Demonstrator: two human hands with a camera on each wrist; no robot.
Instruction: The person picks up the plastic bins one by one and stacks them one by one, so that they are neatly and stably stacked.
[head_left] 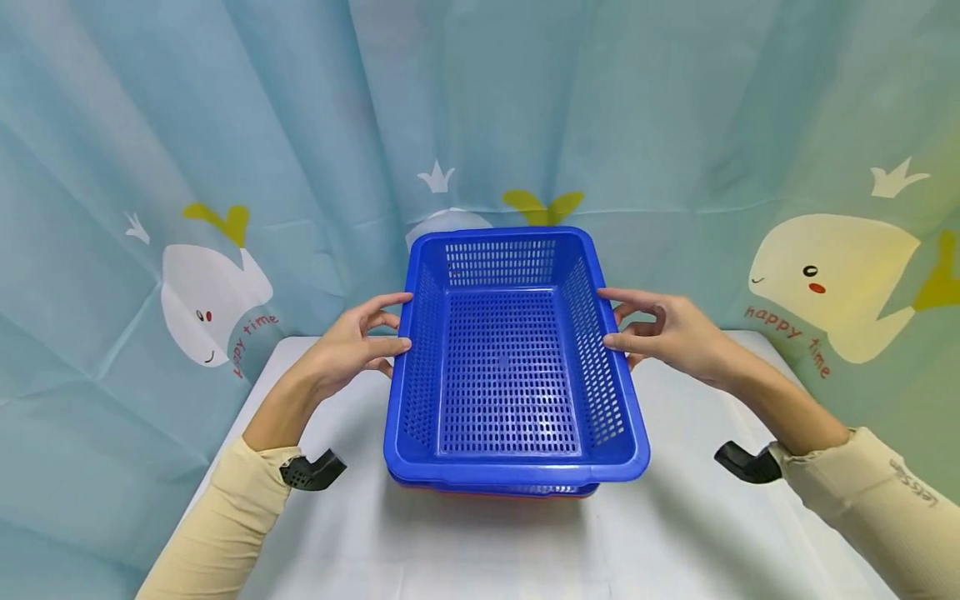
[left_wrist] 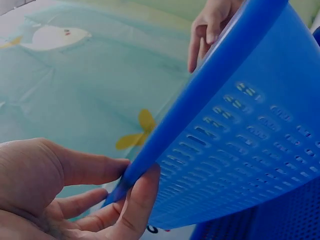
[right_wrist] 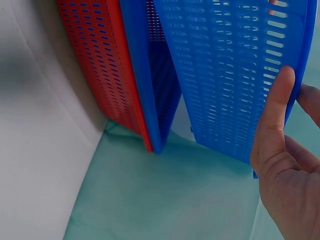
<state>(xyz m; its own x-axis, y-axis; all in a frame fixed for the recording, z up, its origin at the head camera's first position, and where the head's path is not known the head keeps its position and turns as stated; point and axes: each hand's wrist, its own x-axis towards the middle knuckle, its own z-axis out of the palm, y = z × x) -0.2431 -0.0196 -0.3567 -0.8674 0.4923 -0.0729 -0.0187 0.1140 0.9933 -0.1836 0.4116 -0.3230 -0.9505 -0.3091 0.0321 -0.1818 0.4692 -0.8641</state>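
Observation:
A blue perforated plastic basket (head_left: 517, 472) is held up in the middle of the head view, its inside facing me. My left hand (head_left: 348, 337) pinches its left rim between thumb and fingers, as the left wrist view also shows. On the opposite rim, my right hand (head_left: 671, 333) grips with thumb and fingers. Below the held basket, the right wrist view shows a second blue basket (right_wrist: 140, 65) nested in a red basket (right_wrist: 102, 75). A gap separates this pair from the held one. From the head view they are mostly hidden, with just a front edge visible.
The baskets are over a white table (head_left: 480, 558). Behind it hangs a light blue-green curtain (head_left: 637, 100) printed with whales, close to the table's far edge. A black device (head_left: 311, 472) sits at the left sleeve cuff, and another (head_left: 750, 463) at the right.

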